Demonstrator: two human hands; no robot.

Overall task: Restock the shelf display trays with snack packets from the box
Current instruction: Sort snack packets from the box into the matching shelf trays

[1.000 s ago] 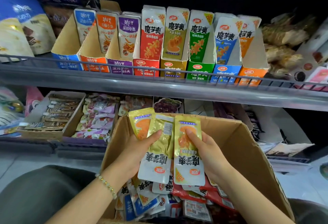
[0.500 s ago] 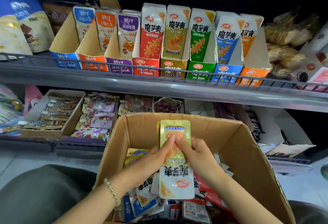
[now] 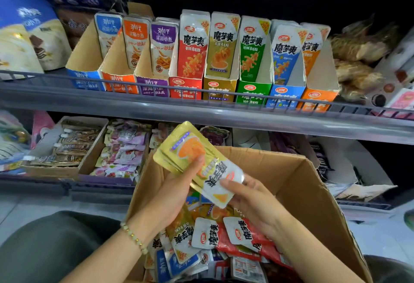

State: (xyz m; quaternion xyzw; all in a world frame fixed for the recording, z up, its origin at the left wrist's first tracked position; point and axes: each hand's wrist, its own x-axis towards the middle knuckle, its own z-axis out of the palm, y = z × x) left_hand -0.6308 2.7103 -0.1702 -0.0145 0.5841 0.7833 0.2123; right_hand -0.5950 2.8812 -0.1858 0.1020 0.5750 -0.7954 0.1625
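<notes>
Above the cardboard box, the left hand and right hand grip the yellow packet stack, its long axis tilted up-left; the matching yellow tray stands above, slightly right.

Above the left hand and right hand: grey metal shelf with wire front rail, bearing eight upright cardboard display trays side by side. Further left, blue-and-white bags; further right, brownish packets.

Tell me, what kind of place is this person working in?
Most likely a shop's snack aisle. A shelf carries a row of coloured display trays of upright packets, and a cardboard box of loose packets sits below it. A stack of gold packets is held above the box.
</notes>
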